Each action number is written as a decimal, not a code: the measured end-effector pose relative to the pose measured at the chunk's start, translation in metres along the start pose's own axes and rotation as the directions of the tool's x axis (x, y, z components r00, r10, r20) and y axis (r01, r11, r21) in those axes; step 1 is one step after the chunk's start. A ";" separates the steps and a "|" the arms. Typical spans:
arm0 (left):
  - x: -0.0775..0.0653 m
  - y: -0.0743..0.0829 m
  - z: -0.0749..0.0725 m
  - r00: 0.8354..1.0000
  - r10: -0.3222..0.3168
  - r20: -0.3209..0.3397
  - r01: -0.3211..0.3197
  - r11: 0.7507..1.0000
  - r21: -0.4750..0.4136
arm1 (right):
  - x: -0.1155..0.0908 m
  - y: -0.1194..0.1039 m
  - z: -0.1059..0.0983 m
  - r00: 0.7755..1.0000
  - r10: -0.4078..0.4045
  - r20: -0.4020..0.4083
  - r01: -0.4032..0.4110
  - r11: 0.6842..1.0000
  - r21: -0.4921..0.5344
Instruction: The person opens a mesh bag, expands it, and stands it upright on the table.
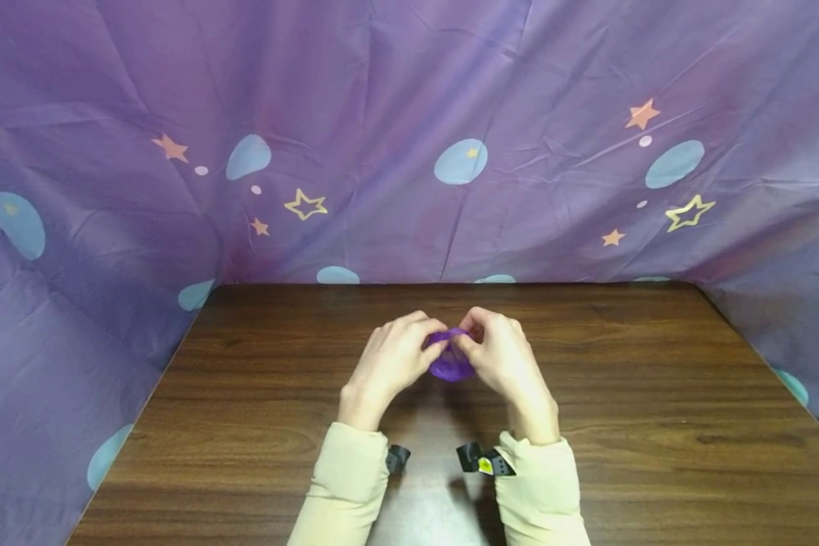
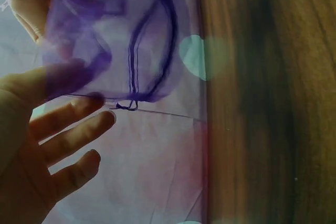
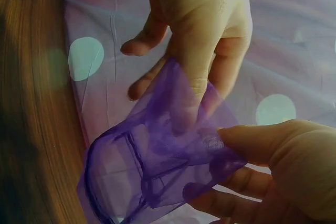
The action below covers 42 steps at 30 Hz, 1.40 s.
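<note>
A sheer purple drawstring pouch (image 1: 451, 370) is held up above the table between both hands. My left hand (image 1: 397, 350) pinches its left side with thumb and index finger; the other fingers are spread apart in the left wrist view. On the opposite side my right hand (image 1: 508, 358) pinches the fabric between thumb and fingers. Dark purple cords run along the pouch (image 2: 119, 74) in the left wrist view, ending in a small knot at its edge. Through the thin fabric of the pouch (image 3: 168, 153), the left thumb shows in the right wrist view.
A brown wood-grain table (image 1: 655, 417) lies under the hands. Behind it and at both sides hangs a purple cloth (image 1: 382, 114) with stars and blue ovals. Black wrist cameras (image 1: 469, 457) sit by the cream sleeves (image 1: 351, 466).
</note>
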<state>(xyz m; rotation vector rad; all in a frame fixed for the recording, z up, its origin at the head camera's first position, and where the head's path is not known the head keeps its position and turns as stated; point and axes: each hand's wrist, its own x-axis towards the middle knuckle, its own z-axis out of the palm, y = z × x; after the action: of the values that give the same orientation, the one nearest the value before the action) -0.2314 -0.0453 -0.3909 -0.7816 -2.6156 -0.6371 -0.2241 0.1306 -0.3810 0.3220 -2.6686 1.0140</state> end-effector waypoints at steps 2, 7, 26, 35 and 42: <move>0.000 0.000 0.001 1.000 -0.008 -0.008 0.008 1.000 0.005 | 0.000 0.001 0.001 1.000 0.001 -0.012 -0.001 1.000 0.001; 0.000 0.001 0.004 0.995 -0.025 -0.096 0.026 1.000 0.012 | 0.000 0.000 0.002 0.999 0.003 -0.037 -0.002 1.000 0.020; -0.001 -0.002 0.003 0.986 -0.118 -0.116 0.099 0.982 -0.159 | 0.000 0.003 -0.002 0.994 0.081 -0.071 -0.083 0.996 -0.030; -0.008 -0.003 0.004 0.988 -0.136 -0.068 0.138 0.990 0.018 | -0.002 0.006 -0.001 0.998 0.053 -0.040 -0.054 0.998 -0.013; 0.000 0.001 0.003 0.994 -0.071 -0.084 0.075 0.996 0.049 | -0.001 0.004 -0.004 0.999 0.029 -0.026 -0.030 0.999 -0.020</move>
<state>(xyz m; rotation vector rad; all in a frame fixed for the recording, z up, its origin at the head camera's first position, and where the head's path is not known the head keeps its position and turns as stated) -0.2314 -0.0431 -0.3932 -0.6334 -2.5847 -0.6055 -0.2237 0.1360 -0.3811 0.2639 -2.6663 0.9914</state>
